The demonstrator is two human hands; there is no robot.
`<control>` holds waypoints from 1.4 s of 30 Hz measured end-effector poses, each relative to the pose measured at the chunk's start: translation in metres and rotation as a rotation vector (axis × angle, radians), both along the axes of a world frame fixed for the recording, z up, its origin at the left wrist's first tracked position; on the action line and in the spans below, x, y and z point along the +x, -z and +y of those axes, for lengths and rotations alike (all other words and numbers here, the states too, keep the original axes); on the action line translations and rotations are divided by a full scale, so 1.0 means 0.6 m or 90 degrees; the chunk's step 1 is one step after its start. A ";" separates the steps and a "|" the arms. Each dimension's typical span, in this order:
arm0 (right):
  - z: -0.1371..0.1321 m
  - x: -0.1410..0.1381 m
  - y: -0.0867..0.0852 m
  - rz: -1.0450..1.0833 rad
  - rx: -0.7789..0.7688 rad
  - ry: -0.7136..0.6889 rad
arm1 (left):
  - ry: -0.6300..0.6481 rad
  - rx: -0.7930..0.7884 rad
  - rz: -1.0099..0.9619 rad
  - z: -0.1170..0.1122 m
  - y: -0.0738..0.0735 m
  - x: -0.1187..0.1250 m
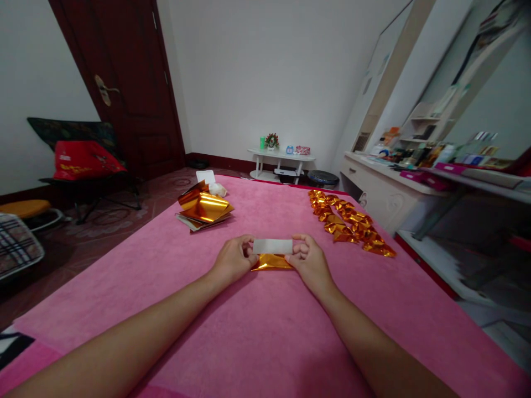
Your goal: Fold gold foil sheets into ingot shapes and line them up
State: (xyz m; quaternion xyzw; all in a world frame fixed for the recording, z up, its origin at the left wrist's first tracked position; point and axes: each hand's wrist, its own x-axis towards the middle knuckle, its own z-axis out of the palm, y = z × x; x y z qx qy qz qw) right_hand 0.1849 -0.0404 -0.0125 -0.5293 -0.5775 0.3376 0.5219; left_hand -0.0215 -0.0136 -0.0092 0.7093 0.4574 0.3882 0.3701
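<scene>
Between both hands is a sheet of gold foil paper (272, 246), partly folded, with its pale grey back showing above and a shiny gold strip below. My left hand (235, 256) pinches its left end between thumb and fingers. On the opposite end, my right hand (309, 258) grips it the same way. The paper is just at the pink cloth surface (257, 326); whether it touches cannot be told. A stack of loose gold foil sheets (206, 207) lies to the far left. Over on the right, several folded gold foil pieces (348, 218) lie in rows.
Behind the foil stack are a white crumpled thing (218, 189) and a small white card-like item (205, 177). A white side table (282, 156) stands by the far wall. The dressing table (385, 182) borders the right side; a folding chair (83, 149) with a red bag is left.
</scene>
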 end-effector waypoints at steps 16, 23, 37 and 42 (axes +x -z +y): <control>-0.012 0.010 0.004 -0.289 0.114 0.098 | -0.052 0.234 0.183 -0.019 -0.001 -0.008; -0.018 0.017 -0.007 -0.358 0.100 0.013 | 0.126 0.394 0.397 -0.035 -0.036 -0.009; -0.016 0.020 -0.017 -0.252 0.008 -0.021 | 0.163 0.110 0.220 0.010 -0.013 -0.013; -0.016 0.023 -0.018 -0.212 -0.034 -0.041 | 0.170 0.137 0.194 0.004 -0.003 -0.014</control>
